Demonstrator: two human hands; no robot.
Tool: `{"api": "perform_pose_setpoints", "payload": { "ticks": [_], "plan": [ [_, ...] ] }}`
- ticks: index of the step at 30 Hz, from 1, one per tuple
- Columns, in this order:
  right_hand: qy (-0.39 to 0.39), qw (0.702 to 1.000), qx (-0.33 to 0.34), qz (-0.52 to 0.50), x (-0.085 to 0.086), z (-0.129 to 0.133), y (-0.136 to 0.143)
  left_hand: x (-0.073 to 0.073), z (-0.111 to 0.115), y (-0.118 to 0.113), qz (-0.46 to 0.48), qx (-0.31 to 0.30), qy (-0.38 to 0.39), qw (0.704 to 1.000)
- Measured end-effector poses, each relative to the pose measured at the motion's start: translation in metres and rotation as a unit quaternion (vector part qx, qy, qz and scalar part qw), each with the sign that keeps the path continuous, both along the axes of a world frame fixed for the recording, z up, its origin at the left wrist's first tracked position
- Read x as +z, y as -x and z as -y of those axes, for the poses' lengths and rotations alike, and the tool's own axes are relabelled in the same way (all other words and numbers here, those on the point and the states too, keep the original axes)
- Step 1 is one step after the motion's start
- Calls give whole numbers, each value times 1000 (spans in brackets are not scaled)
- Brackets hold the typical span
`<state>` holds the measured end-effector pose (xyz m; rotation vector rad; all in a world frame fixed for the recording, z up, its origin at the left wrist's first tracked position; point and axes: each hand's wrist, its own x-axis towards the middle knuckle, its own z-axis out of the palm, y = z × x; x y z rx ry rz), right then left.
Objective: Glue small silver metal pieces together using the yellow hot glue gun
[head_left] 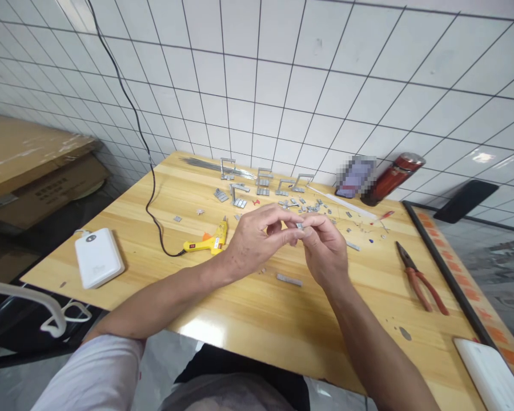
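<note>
Both hands meet above the middle of the wooden table point(257, 308). My left hand point(261, 234) pinches a small grey piece point(300, 226) between thumb and forefinger. My right hand point(325, 245) is closed on the same piece from the other side; fingertips hide much of it. Below the hands lies a flat grey strip point(289, 279). A yellow glue gun point(212, 240) rests left of my left hand. Behind the hands are small grey pieces point(302, 201) in a scatter and several grey frame-like assemblies point(264, 178).
Pliers with red handles point(420, 279) lie at the right. A white power bank point(99, 258) sits at the left, near a black cable point(152, 188). Along the tiled wall stand a phone point(354, 178) and a red flask point(393, 178). Thin metal rods point(216, 167) lie at the back.
</note>
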<state>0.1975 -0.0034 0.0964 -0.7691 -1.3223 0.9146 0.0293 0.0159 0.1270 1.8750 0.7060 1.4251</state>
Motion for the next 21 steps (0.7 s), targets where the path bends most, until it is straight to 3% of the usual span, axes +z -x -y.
{"api": "perform_pose_setpoints", "payload": {
  "ticks": [8,21],
  "plan": [
    [-2,1000,-8,19,-2,2,-3,0,1,-2,25,-20,36,999],
    [-15,1000,4,-21,0,8,-3,5,5,-1,31,-1,-28,999]
  ]
}}
